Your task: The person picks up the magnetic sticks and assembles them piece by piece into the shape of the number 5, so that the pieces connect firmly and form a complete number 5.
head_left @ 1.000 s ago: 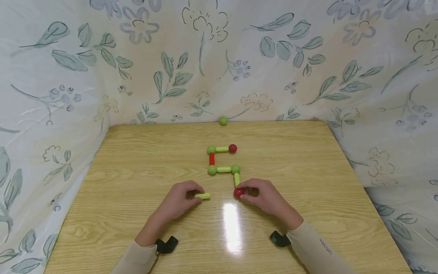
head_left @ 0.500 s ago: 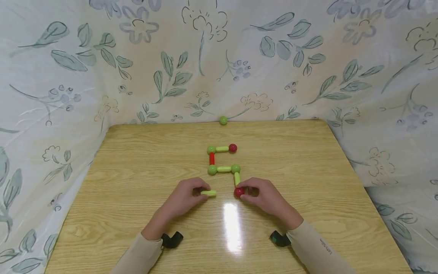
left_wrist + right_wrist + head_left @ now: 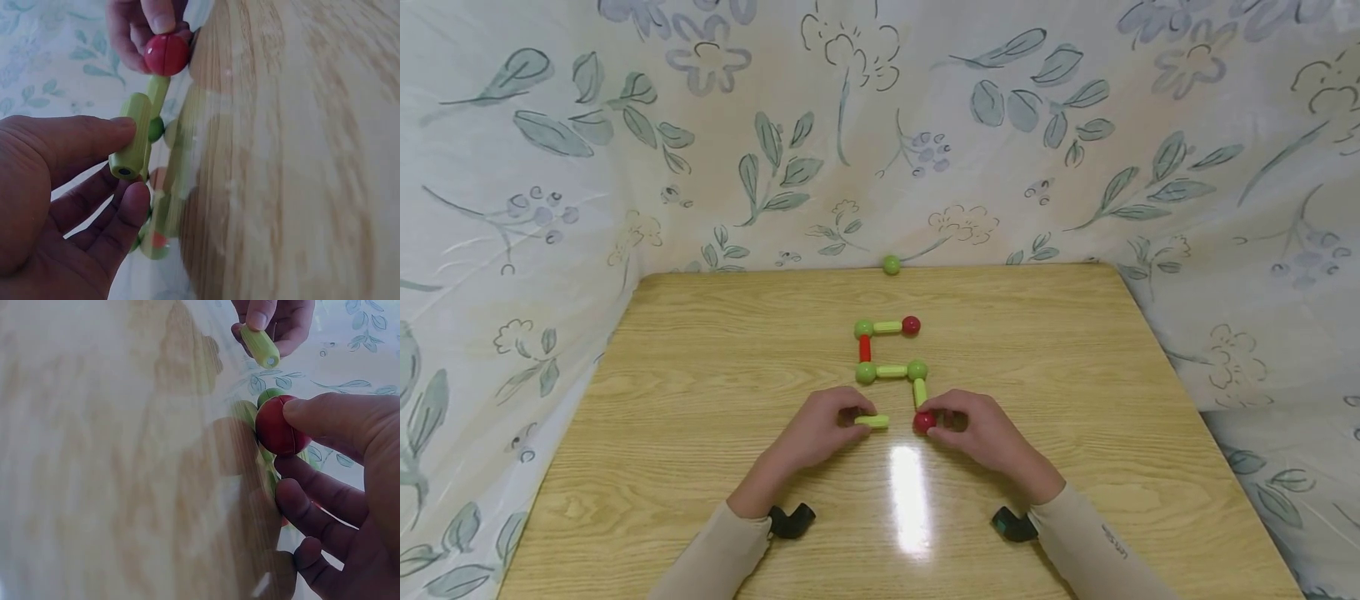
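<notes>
My left hand [image 3: 825, 429] pinches a short yellow-green magnetic rod [image 3: 872, 422] between thumb and fingers; one end points toward the right hand. In the left wrist view a dark magnet tip shows at the near end of this rod [image 3: 132, 137]. With thumb and fingertips my right hand [image 3: 976, 425] holds a red ball [image 3: 924, 422] at the near end of a chain. From that ball an upright yellow-green rod [image 3: 920, 393] runs back to a green ball [image 3: 917, 371]. The held rod stands a small gap left of the red ball.
Beyond the hands the chain continues through a yellow-green rod [image 3: 892, 372], a green ball [image 3: 866, 372], a red rod [image 3: 865, 348], another green ball [image 3: 863, 329] and a far red ball [image 3: 912, 326]. A loose green ball [image 3: 891, 265] lies by the floral curtain at the table's back edge.
My left hand has carried the yellow-green rod rightward and slightly away from me, narrowing the gap to the red ball. The right hand has stayed in place on that ball.
</notes>
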The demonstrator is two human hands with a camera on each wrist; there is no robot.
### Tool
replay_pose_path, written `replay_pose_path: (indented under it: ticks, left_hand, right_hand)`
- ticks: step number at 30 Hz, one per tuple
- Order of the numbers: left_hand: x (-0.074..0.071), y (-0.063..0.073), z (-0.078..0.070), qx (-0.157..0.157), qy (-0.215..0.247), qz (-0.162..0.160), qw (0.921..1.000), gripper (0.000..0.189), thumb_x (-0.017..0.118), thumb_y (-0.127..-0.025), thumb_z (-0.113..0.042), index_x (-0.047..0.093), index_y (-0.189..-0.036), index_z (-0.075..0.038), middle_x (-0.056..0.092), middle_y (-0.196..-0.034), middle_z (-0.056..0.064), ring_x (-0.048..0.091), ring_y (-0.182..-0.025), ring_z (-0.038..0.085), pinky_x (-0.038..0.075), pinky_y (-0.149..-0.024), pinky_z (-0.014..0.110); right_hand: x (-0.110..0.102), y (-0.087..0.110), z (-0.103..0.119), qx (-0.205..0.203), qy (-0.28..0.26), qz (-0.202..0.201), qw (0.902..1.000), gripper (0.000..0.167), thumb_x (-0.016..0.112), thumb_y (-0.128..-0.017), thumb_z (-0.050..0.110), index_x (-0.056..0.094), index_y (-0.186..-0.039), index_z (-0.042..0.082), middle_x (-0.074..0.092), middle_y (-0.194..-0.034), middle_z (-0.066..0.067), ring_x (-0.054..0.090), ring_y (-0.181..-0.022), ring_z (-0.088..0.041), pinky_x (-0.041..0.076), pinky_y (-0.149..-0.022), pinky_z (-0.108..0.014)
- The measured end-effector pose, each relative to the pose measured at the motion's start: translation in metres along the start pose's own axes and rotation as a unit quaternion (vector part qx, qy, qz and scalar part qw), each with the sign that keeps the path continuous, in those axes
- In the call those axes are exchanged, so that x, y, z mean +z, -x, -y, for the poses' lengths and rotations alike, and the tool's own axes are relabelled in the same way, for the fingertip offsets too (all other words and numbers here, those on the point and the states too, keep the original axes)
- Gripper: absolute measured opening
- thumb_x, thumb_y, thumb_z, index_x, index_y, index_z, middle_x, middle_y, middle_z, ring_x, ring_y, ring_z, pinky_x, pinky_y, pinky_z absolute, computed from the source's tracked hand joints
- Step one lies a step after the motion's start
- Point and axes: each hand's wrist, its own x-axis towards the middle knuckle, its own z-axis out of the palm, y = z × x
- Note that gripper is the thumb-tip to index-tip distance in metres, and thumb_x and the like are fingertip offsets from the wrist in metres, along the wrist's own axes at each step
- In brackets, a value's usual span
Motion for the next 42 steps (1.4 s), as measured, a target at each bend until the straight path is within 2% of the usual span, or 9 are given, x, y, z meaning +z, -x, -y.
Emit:
replay_pose_path:
  ticks: [16,24,33,42]
  left_hand:
    - [0.019,-0.014,-0.004,0.005,0.006,0.007,0.9999,0.018,0.084,-0.095,-0.005,0.081,-0.112,-0.012,0.073,-0.102,-0.004,0.063,-0.089,0.011,0.054,-0.080,0.031]
    - [0.023,-0.019,-0.007,0.010,-0.003,0.004,0.9999,0.018,0.084,-0.095,-0.006,0.081,-0.112,-0.013,0.072,-0.100,-0.007,0.061,-0.088,0.010,0.054,-0.079,0.031]
    - [0.027,-0.020,-0.014,0.012,0.000,0.006,0.9999,0.017,0.084,-0.096,-0.006,0.082,-0.112,-0.011,0.074,-0.103,-0.004,0.063,-0.088,0.010,0.054,-0.079,0.030]
    - [0.028,-0.021,-0.014,0.008,0.006,0.007,0.9999,0.017,0.084,-0.096,-0.007,0.081,-0.113,-0.011,0.074,-0.104,-0.003,0.064,-0.088,0.011,0.054,-0.078,0.030]
  right_hand:
    - [0.000,-0.001,0.000,-0.010,0.016,-0.002,0.9998,0.031,0.087,-0.095,0.017,0.080,-0.124,0.024,0.072,-0.107,0.015,0.062,-0.091,-0.011,0.054,-0.081,-0.033]
    - [-0.001,0.000,0.001,-0.004,0.013,0.001,0.9999,0.032,0.088,-0.095,0.019,0.079,-0.124,0.027,0.071,-0.107,0.017,0.063,-0.091,-0.010,0.054,-0.082,-0.032]
    - [-0.001,0.000,0.000,-0.011,0.009,-0.001,0.9999,0.031,0.087,-0.095,0.019,0.080,-0.124,0.027,0.070,-0.104,0.017,0.062,-0.090,-0.011,0.053,-0.080,-0.032]
    - [-0.001,0.000,-0.001,-0.013,0.008,-0.002,0.9999,0.031,0.088,-0.095,0.020,0.079,-0.124,0.028,0.070,-0.104,0.017,0.062,-0.090,-0.011,0.053,-0.080,-0.032]
